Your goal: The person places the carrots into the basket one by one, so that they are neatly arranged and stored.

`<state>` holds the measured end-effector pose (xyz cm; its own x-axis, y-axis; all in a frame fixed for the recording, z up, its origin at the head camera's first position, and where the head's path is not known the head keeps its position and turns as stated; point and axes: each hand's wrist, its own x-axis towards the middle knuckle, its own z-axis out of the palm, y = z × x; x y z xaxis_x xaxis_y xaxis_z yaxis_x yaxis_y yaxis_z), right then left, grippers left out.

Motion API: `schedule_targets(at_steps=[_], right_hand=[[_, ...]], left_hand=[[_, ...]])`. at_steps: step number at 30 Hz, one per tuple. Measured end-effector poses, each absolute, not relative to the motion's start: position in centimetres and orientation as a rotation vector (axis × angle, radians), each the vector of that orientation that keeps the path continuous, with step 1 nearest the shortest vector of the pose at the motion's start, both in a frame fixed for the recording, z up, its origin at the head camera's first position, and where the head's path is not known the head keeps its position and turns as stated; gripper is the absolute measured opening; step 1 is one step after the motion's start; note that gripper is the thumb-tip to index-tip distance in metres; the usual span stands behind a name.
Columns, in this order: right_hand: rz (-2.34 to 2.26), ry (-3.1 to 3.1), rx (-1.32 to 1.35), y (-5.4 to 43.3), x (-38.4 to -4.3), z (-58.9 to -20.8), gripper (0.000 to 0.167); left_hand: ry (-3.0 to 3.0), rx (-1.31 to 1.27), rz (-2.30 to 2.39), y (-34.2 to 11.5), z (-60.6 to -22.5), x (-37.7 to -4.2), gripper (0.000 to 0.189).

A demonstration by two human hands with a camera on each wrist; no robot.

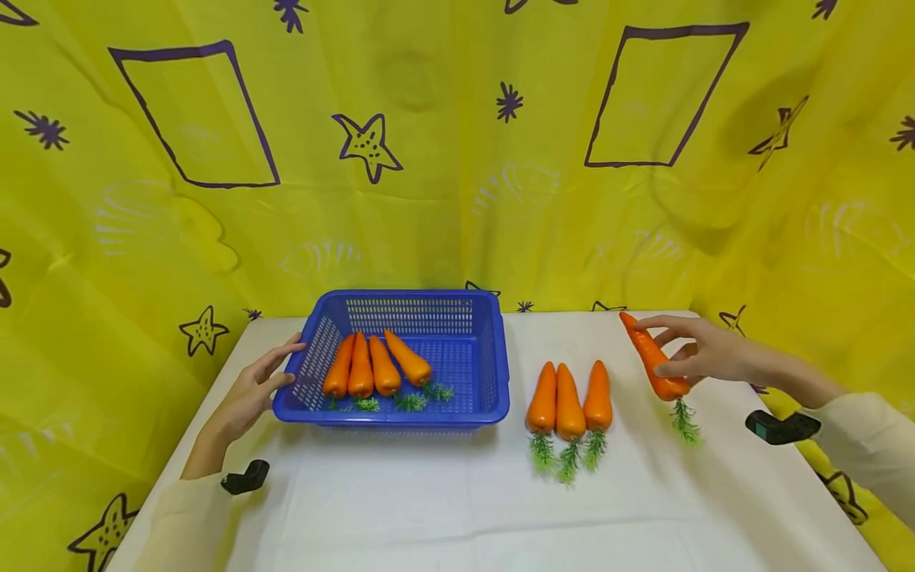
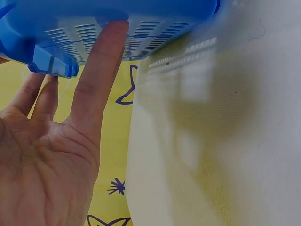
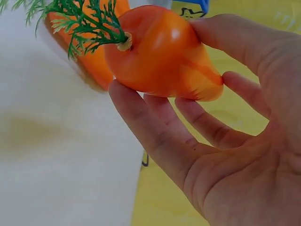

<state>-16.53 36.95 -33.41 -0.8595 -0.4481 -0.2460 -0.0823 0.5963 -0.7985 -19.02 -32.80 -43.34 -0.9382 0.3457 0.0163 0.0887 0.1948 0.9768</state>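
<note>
My right hand [image 1: 689, 349] grips an orange carrot [image 1: 649, 357] with a green leafy top, held tilted above the right of the table. In the right wrist view, thumb and fingertips pinch the carrot [image 3: 160, 52] around its thick body. My left hand [image 1: 246, 397] rests against the left side of a blue plastic basket [image 1: 395, 416]. Its fingers are fairly straight at the rim, and in the left wrist view one finger [image 2: 96, 75] touches the slotted wall. Inside the basket, several carrots [image 1: 384, 367] lie side by side towards the left.
Three more carrots [image 1: 569, 405] lie in a row on the white table [image 1: 400, 508], between the basket and my right hand, green tops towards me. A yellow patterned curtain [image 1: 443, 214] hangs behind the table and along both sides.
</note>
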Motion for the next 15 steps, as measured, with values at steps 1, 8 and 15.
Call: schedule_targets(at_steps=[1,8,15], right_hand=[[-1.155,2.413,-0.421,36.9,-16.6,-33.1,0.074],[-1.084,2.457,-0.428,35.9,-17.5,-31.2,0.073],[-1.078,2.429,-0.431,34.7,-18.5,-30.3,0.074]], left_hand=[[2.261,0.419,1.82,-32.8,-43.3,-19.0,0.051],[2.29,0.423,1.784,-33.0,-43.2,-19.0,0.052],[2.3,0.398,1.763,-33.0,-43.4,-19.2,0.053]])
